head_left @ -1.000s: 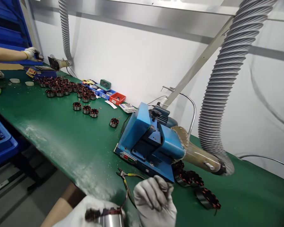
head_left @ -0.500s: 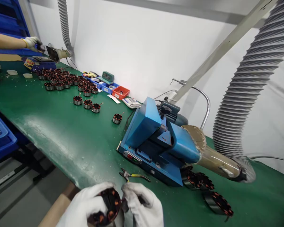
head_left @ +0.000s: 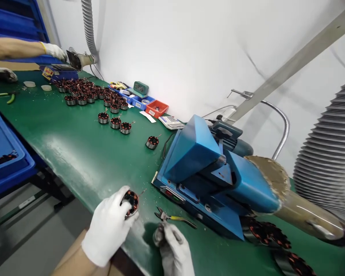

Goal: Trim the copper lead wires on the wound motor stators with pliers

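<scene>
A wire-wound motor stator (head_left: pixel 134 200), a steel ring with black and copper windings, is in my left hand (head_left: pixel 109 226). The white-gloved fingers wrap around it, one of them inside the ring, and a short lead sticks out to the upper right. My right hand (head_left: pixel 174 247), in a greyed glove, is low over the bench, its fingers curled and pressed together. Whatever lies in them is hidden. Just beyond those fingertips are the side cutters (head_left: pixel 175 218) with yellow handles, jaws parted, lying on the green bench top.
A blue machine (head_left: pixel 195 153) with a duct takes up the right side; large stators (head_left: pixel 264 234) lie beside it. One stator (head_left: pixel 152 142) stands near its left corner. Farther back are a stator pile (head_left: pixel 89 90), a calculator (head_left: pixel 171 122), a red bin (head_left: pixel 157 108) and another person's gloved hand (head_left: pixel 55 51).
My hands have moved apart; the left carries the stator up and forward, and the right is now by the cutters. The view has shifted left. Far off, the other person's hand no longer shows a part.
</scene>
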`<state>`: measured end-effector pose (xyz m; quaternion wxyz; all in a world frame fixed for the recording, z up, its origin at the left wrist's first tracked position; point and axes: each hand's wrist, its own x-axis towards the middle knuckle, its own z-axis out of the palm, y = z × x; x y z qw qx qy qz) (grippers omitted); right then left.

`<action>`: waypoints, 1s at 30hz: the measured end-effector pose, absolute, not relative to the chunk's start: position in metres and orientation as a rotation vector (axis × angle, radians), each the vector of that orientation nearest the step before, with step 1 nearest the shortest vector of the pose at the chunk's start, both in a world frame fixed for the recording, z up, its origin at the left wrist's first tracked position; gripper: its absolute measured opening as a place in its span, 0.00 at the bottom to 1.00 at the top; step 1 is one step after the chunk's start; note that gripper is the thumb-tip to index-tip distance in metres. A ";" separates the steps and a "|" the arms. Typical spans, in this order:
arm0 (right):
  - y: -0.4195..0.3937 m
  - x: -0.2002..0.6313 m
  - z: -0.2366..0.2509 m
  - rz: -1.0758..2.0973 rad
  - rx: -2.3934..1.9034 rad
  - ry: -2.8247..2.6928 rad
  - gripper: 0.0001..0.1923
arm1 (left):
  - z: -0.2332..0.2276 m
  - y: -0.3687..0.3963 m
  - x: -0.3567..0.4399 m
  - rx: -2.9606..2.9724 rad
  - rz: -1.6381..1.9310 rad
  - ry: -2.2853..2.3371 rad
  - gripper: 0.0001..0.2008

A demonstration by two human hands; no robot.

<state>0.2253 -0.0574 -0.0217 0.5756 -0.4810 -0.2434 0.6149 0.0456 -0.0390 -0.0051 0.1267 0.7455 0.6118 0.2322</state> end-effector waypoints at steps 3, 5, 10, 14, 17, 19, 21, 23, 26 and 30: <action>-0.058 0.226 -0.021 1.417 -1.334 -0.663 0.18 | 0.001 -0.057 0.040 2.305 0.577 1.853 0.24; -0.059 0.228 -0.016 1.424 -1.431 -0.721 0.22 | 0.014 -0.064 0.034 2.361 0.632 1.741 0.36; -0.055 0.217 -0.004 1.412 -1.540 -0.841 0.22 | 0.034 -0.029 0.038 2.517 0.939 1.047 0.41; -0.047 0.216 0.008 1.577 -1.281 -0.615 0.14 | 0.018 -0.007 0.058 2.414 0.690 0.934 0.51; -0.047 0.229 0.010 1.382 -1.079 -0.342 0.13 | 0.009 -0.016 0.060 2.401 0.729 1.047 0.51; -0.052 0.235 0.003 1.246 -1.153 -0.337 0.12 | 0.009 -0.025 0.056 2.394 0.785 1.108 0.46; -0.060 0.234 -0.009 1.221 -1.355 -0.473 0.14 | 0.010 -0.030 0.054 2.361 0.741 1.186 0.34; -0.070 0.229 -0.025 1.207 -1.539 -0.668 0.17 | 0.009 -0.031 0.054 2.318 0.661 1.258 0.17; -0.083 0.222 -0.049 1.049 -1.642 -0.889 0.20 | 0.004 -0.030 0.057 2.306 0.644 1.286 0.10; -0.087 0.221 -0.066 0.870 -1.610 -1.134 0.20 | -0.002 -0.027 0.059 2.360 0.608 1.223 0.09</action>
